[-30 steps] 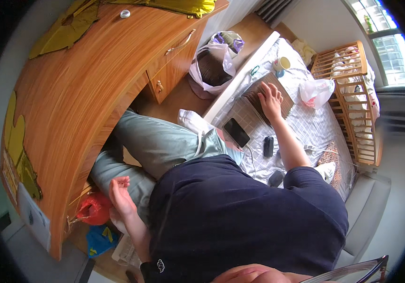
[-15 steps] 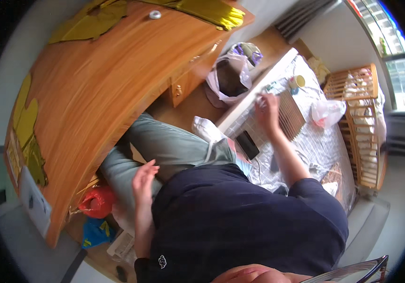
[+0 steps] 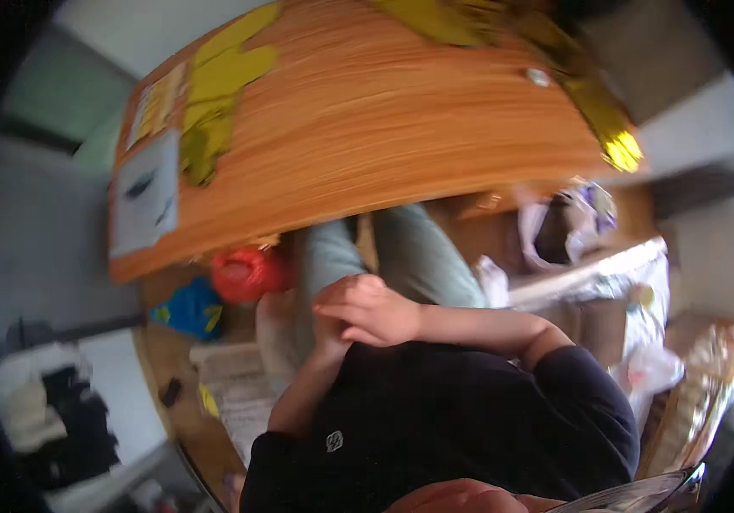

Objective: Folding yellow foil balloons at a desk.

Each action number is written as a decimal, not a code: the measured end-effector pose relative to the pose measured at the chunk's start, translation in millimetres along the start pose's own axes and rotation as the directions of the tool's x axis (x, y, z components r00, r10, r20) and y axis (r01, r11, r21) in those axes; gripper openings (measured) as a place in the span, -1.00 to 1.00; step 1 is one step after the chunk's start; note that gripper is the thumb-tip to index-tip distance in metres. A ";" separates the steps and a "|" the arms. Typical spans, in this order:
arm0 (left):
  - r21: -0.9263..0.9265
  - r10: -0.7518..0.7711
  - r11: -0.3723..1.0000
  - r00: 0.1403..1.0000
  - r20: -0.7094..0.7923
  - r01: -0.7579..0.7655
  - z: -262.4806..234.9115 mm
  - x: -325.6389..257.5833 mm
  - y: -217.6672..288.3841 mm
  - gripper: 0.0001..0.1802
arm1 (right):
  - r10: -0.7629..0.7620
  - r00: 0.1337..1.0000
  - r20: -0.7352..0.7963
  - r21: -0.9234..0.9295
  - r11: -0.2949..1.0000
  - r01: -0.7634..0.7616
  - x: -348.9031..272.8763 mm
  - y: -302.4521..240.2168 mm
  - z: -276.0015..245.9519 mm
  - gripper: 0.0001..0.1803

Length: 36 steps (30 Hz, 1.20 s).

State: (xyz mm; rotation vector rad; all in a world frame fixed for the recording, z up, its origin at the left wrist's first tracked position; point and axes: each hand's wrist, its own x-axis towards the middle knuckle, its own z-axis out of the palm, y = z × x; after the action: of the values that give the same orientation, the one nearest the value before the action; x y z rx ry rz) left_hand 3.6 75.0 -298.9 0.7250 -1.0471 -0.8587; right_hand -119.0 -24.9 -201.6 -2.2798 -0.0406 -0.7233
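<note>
The right hand [image 3: 384,315], now withdrawn from the bed [image 3: 656,278], curls over the left hand [image 3: 329,335] above the legs [image 3: 422,252]; whether the narrowly bent fingers enclose anything cannot be told. Beyond: the red bag [image 3: 251,272] just beside, the bench [image 3: 401,128] overhanging, and, well apart, the brown pad [image 3: 602,329], untouched

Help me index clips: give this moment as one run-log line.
left hand: partly covered by right | right hand: across left | desk: beyond hands, gold foil on top | image: blurred
</note>
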 end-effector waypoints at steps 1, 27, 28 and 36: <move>-0.031 -0.069 0.997 0.996 -0.050 0.067 13.6 19.9 35.5 -0.56 | 0.026 0.998 0.061 0.012 1.000 -0.027 0.5 4.8 6.0 -0.32; 0.822 -0.131 -0.513 0.925 -0.358 0.246 -244.6 26.1 84.0 -0.76 | 0.383 0.922 -0.060 0.038 0.924 -0.381 -9.1 21.6 19.2 -0.30; 0.828 -0.137 -0.507 0.926 -0.351 0.239 -244.6 29.9 78.9 -0.76 | 0.411 0.910 -0.056 0.043 0.912 -0.409 -10.4 21.5 18.9 -0.30; 0.623 -0.328 -0.685 0.604 -0.727 0.378 -248.0 39.5 64.1 -0.70 | 0.445 0.894 -0.058 0.038 0.896 -0.443 -18.9 21.5 11.2 -0.34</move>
State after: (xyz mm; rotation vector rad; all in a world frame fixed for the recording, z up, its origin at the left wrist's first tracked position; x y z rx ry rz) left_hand 261.5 97.4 -311.7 3.2029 -1.1871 -0.3073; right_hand -124.5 -29.8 -231.4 -2.1275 0.4879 -0.5462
